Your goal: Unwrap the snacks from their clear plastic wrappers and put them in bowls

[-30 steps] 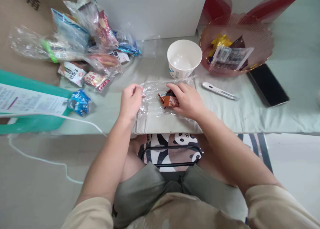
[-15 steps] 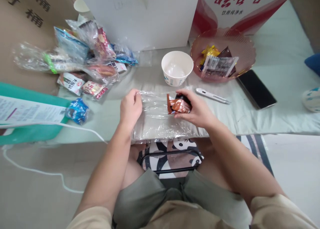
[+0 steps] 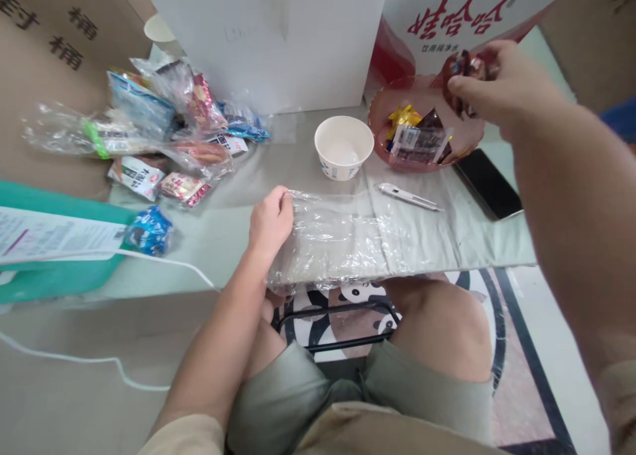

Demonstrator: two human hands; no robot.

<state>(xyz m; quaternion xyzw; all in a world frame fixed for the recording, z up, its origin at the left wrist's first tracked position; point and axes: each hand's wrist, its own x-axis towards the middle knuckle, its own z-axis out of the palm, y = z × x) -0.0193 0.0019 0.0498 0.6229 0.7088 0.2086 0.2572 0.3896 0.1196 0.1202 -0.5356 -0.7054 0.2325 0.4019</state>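
My left hand (image 3: 271, 220) is closed on the upper left corner of a clear plastic bag (image 3: 338, 243), which lies flat along the front edge of the cloth-covered surface. Held up at the right, my right hand (image 3: 501, 84) grips reddish-brown snack packets (image 3: 464, 81) over the far right rim of a pink translucent bowl (image 3: 412, 163). Inside that bowl are a yellow packet (image 3: 403, 116) and a clear-and-dark packet (image 3: 420, 144). A white paper bowl (image 3: 344, 147) stands behind the bag. Just right of it lies a white utility knife (image 3: 410, 197).
Several wrapped snacks (image 3: 169, 124) are heaped at the left, beside a cardboard box (image 3: 50, 64). A blue packet (image 3: 149, 230) sits by a green container (image 3: 59, 243) with a white cable (image 3: 169, 259). A black phone (image 3: 489, 183) lies at the right. White boxes (image 3: 268, 38) stand behind.
My right hand has carried the reddish-brown packets from above the plastic bag up and right to the pink bowl. My left hand keeps its hold on the bag.
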